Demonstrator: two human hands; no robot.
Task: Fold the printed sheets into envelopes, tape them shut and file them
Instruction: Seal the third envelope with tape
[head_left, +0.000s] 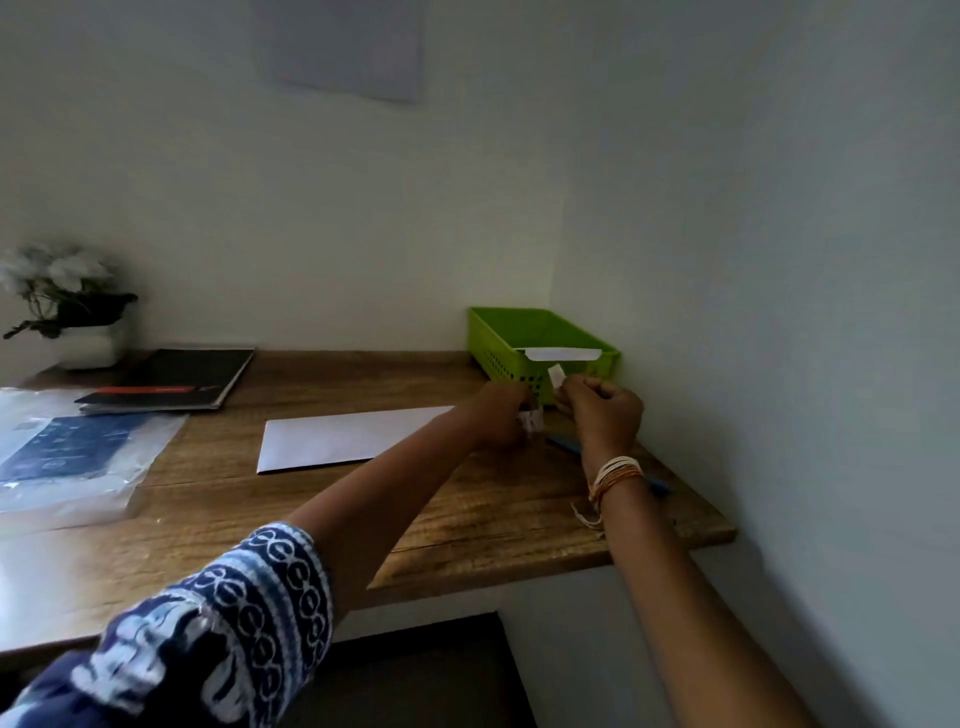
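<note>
A white folded envelope (343, 439) lies flat in the middle of the wooden desk (467, 519). Just right of it my left hand (501, 415) grips a small roll of tape (531, 419). My right hand (602, 410) is close beside it and pinches a short strip of tape (556, 375) pulled up from the roll. Behind both hands stands a green perforated basket (498, 338) in the corner, with a white envelope (563, 354) sticking up inside it.
A blue pen-like object (563, 442) lies under my right wrist. At the left are a black notebook (176, 376), a plastic sleeve with a blue printed sheet (78, 452) and a potted plant (67, 306). The wall runs close along the desk's right side.
</note>
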